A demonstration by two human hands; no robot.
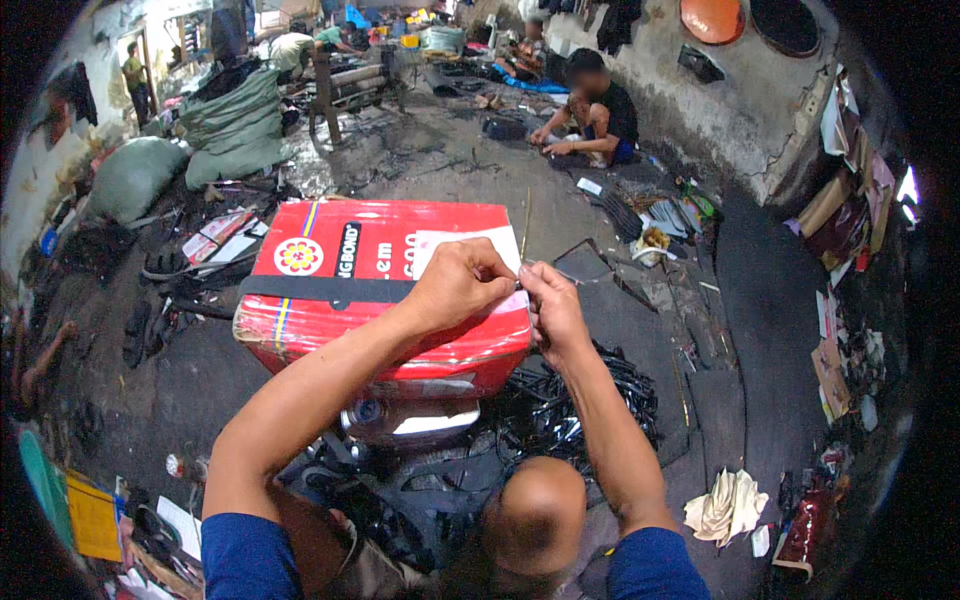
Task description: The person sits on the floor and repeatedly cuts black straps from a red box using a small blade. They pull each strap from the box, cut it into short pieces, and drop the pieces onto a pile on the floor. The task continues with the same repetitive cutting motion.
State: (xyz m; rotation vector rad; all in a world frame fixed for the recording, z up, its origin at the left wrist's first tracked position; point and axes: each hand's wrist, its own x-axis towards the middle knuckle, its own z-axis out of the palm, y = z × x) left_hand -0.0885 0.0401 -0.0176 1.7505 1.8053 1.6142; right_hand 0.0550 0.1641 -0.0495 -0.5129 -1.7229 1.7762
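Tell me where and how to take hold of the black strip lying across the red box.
Probably pinch the black strip near its left end, beside the red box's left edge, coming from the left: it is narrow and flat, and that stretch is uncovered, while the left hand hides it farther right.

Upper left: tall grey-green sack [232,125], deeply creased, just beside a rounder sack [138,178]. Farther left, a standing person [137,80], small in view. Upper right: co-worker in a black shirt [618,108], low to the floor [450,182] near a stained wall [735,110]. On that wall, orange disc [712,18] beside a dark disc [785,25]. Lower right: crumpled cream cloth [726,507]; small white piece [761,541] near it. Lower left: yellow panel [93,515] next to a green curved object [45,490].
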